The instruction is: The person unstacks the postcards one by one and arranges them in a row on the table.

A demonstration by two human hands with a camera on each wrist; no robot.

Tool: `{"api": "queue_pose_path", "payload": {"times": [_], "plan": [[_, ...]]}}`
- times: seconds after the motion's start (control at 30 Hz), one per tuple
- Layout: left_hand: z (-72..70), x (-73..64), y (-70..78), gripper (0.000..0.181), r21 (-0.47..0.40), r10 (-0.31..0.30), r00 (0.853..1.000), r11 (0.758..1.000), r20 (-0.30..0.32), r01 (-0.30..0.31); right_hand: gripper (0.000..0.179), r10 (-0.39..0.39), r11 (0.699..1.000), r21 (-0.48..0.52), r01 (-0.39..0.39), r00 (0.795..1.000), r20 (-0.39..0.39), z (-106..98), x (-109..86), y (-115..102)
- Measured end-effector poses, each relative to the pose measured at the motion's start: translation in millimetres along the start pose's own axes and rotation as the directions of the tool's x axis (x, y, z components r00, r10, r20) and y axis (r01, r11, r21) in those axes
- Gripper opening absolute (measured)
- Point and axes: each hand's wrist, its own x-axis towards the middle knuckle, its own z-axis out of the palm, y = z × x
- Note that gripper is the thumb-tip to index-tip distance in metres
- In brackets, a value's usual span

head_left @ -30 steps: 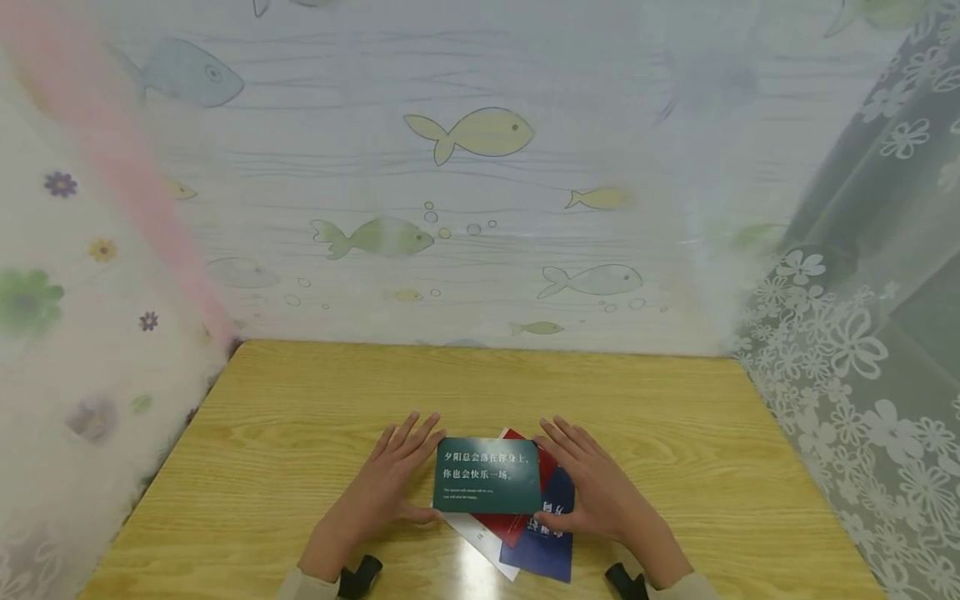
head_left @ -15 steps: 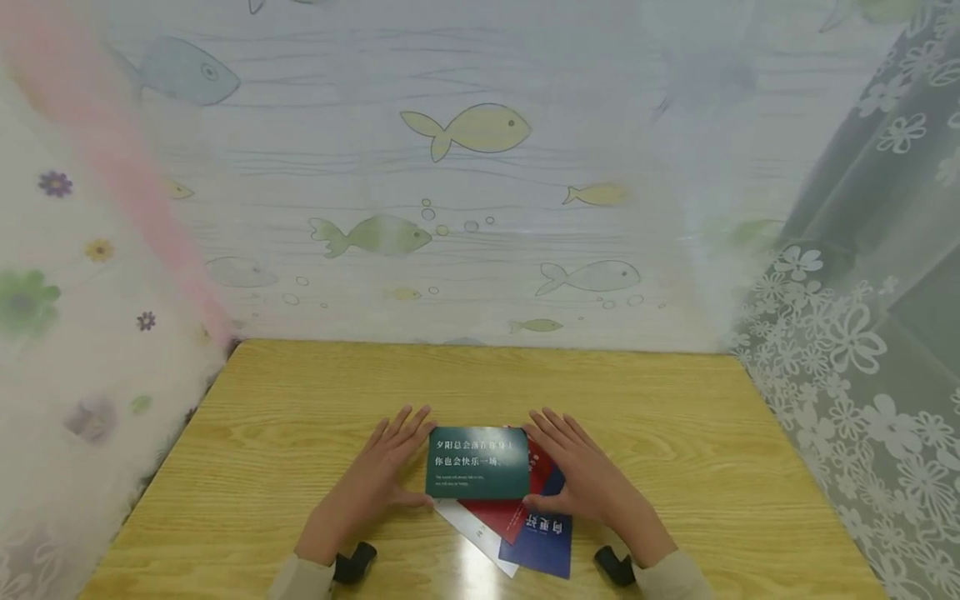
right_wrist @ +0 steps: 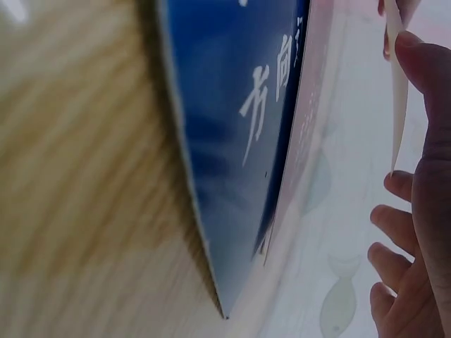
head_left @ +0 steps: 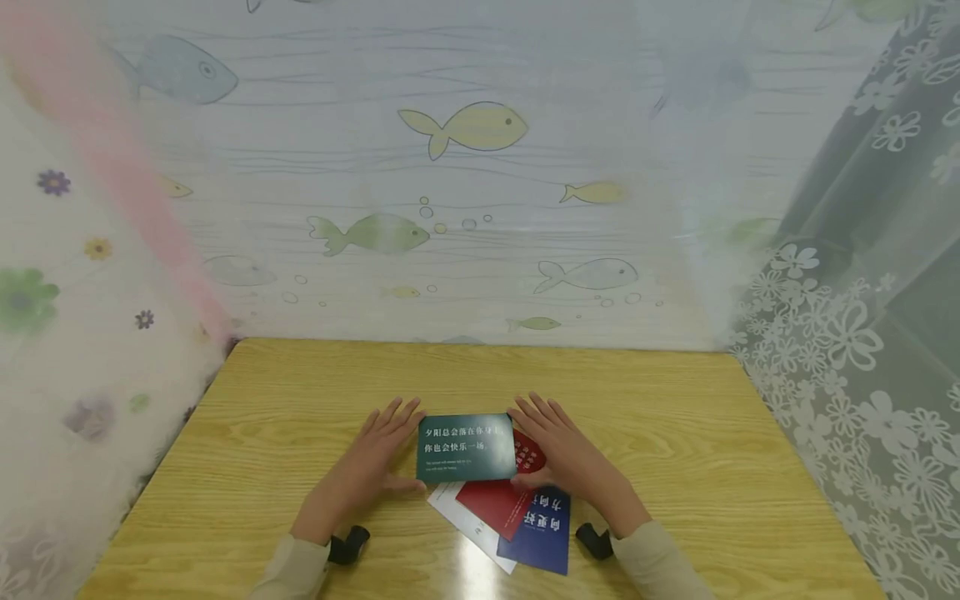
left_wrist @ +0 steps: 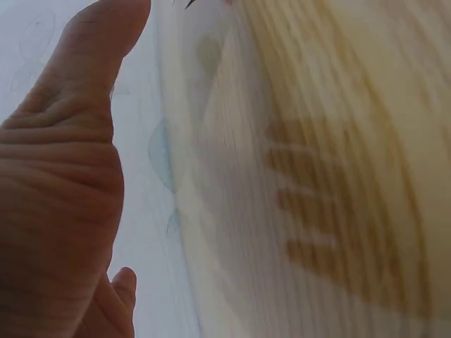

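Observation:
A dark green card (head_left: 465, 448) with white lettering spans the space between both hands in the head view. My left hand (head_left: 369, 461) holds its left edge between thumb and forefinger, other fingers spread. At the opposite edge, my right hand (head_left: 572, 456) pinches it; the right wrist view shows the card edge-on (right_wrist: 396, 91), raised off the table. Beneath and nearer lie a red card (head_left: 497, 507), a blue card (head_left: 536, 537) and a white card (head_left: 467, 518), overlapping in a fan. The green card and right hand partly cover the red one. In the left wrist view the left thumb (left_wrist: 84, 63) shows.
The wood-grain table (head_left: 300, 392) meets a fish-patterned curtain (head_left: 480, 233) at its far edge. Flowered fabric (head_left: 97, 333) hangs along the left, and sheer floral lace (head_left: 825, 333) along the right. Black straps (head_left: 348, 546) sit by the wrists.
Both hands have carried the green card leftward and farther from the body. More of the red, blue and white cards shows now; those stay roughly in place.

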Motion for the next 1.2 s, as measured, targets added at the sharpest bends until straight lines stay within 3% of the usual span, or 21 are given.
{"api": "queue_pose_path", "payload": {"times": [0.43,0.77,1.0,1.2], "plan": [[-4.5,14.2,-21.9,0.105,-0.034,-0.04,0.999,0.999,0.018,0.04,0.097,0.016,1.0,0.007,-0.017,1.0,0.019,2,24.0,2],[-18.9,32.2,-35.5,0.102,-0.027,-0.073,0.995,0.997,0.064,0.075,0.096,0.068,0.998,-0.023,-0.067,0.996,0.062,5,52.2,9],[-19.9,51.7,-55.9,0.102,-0.057,-0.064,0.995,0.996,0.081,0.069,0.093,0.069,0.997,0.018,-0.07,0.996,0.05,6,70.8,20],[-15.3,64.1,-74.2,0.1,-0.09,-0.088,0.99,0.991,0.113,0.099,0.096,0.1,0.995,-0.009,-0.1,0.991,0.092,8,89.3,31]]}}
